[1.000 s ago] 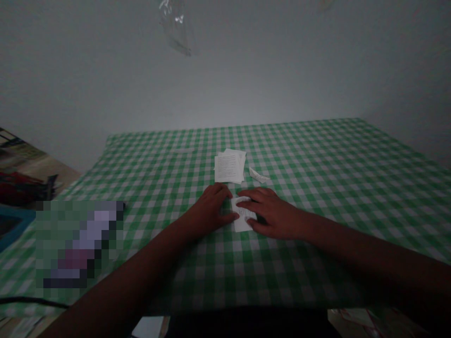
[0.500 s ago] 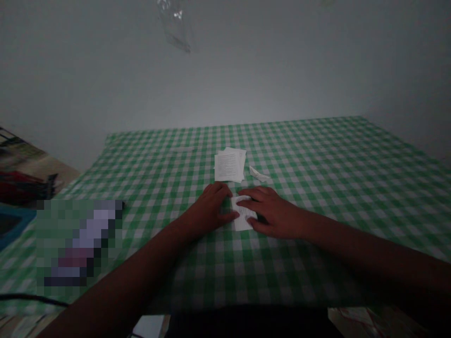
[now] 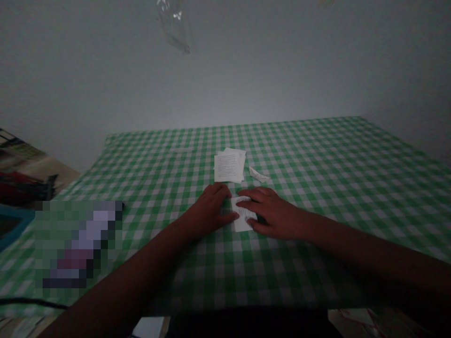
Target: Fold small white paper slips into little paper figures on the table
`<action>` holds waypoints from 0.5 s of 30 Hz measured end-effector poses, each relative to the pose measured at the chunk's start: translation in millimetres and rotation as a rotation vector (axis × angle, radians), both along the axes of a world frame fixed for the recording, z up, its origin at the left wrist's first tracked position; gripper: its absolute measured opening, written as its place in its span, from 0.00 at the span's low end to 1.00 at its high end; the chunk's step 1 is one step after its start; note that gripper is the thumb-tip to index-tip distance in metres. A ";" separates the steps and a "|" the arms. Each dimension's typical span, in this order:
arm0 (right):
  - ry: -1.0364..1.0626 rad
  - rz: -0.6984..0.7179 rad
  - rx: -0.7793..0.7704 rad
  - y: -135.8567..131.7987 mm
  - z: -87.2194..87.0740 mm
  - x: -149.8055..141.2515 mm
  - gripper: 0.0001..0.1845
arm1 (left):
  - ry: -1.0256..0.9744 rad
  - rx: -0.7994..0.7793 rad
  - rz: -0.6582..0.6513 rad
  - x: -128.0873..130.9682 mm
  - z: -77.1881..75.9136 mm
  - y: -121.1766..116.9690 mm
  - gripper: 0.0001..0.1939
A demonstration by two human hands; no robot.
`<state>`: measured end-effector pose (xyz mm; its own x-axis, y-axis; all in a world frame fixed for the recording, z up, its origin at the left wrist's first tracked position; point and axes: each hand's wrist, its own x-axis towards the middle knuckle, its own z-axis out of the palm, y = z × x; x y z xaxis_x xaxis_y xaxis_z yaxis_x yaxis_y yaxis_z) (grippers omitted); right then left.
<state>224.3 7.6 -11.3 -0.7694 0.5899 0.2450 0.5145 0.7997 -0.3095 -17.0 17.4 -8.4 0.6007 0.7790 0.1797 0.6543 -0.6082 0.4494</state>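
Note:
A small sheet of printed paper lies flat on the checked tablecloth, between my two hands. My left hand rests at its left edge, fingers apart, with the thumb tip touching the sheet. From the right, my right hand lies over the sheet with its fingers spread, covering part of the print. Just beyond my hands sits a loose stack of printed papers, its sheets slightly fanned. To the right of that stack is a folded scrap of white paper.
A green and white checked tablecloth covers the table, which meets a grey wall. A blurred-out rectangular object lies at the left, near a black cable. A clear plastic bag hangs on the wall.

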 end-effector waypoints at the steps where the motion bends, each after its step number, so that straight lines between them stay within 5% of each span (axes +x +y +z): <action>1: -0.001 -0.001 -0.001 0.1 0.0 0.0 0.25 | 0.000 -0.006 -0.001 0.3 0.7 -0.1 0.20; 15: 0.005 0.002 -0.003 0.3 -0.7 -0.4 0.25 | -0.007 0.006 -0.009 -0.2 -0.1 0.3 0.20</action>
